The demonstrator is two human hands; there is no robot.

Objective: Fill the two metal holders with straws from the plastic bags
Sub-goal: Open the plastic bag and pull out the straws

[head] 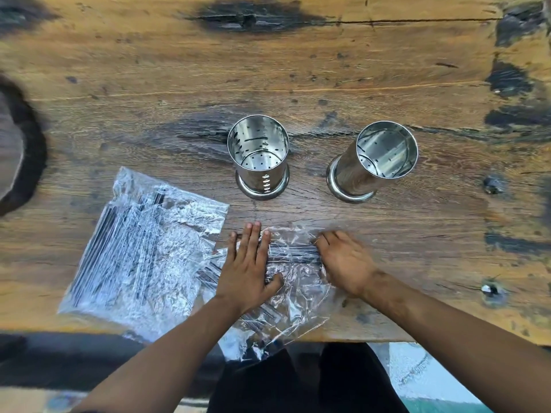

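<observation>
Two shiny perforated metal holders stand upright on the wooden table, one in the middle [258, 156] and one to its right [374, 162]; both look empty inside. A clear plastic bag of dark straws [143, 251] lies flat at the left. A second, crumpled clear bag [293, 281] with dark straws [293, 252] inside lies near the table's front edge. My left hand [247, 266] lies flat on this bag with fingers spread. My right hand [343, 260] rests on the bag's right side, fingertips at the straw bundle; its grip is blurred.
The wooden table [298, 70] has dark burnt patches and knots. Its front edge runs just below my wrists, and part of the second bag hangs over it. A dark curved object [18, 150] sits at the far left edge.
</observation>
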